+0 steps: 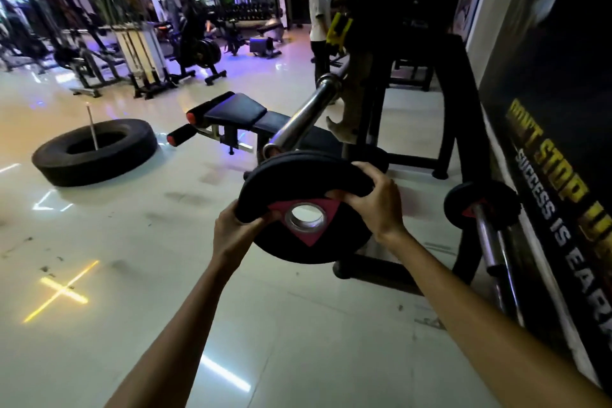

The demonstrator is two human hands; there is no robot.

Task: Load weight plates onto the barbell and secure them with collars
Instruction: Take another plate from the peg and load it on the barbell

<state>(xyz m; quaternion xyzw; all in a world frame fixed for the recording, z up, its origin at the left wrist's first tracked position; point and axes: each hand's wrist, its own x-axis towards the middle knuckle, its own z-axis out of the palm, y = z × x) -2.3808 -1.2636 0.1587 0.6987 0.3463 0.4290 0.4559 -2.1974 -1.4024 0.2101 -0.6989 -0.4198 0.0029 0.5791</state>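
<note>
Head view (1 camera), facing forward-down

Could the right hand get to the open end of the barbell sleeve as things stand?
Probably not yet. The right hand and left hand both grip the weight plate, which sits between them and the barbell sleeve end. Nothing else blocks the way.

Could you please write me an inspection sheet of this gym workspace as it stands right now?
Surface: glossy tiled floor, scuffed, with light reflections.
Job's things: black weight plate held just short of the barbell sleeve; sleeve bare; no collar seen.
Clutter: tyre with a rod standing in it; second loaded bar low by the wall.
Grips: left hand and right hand both closed on the plate's rim.
Cables: nothing seen.
Surroundings: bench, rack frame, a person standing beyond.
</note>
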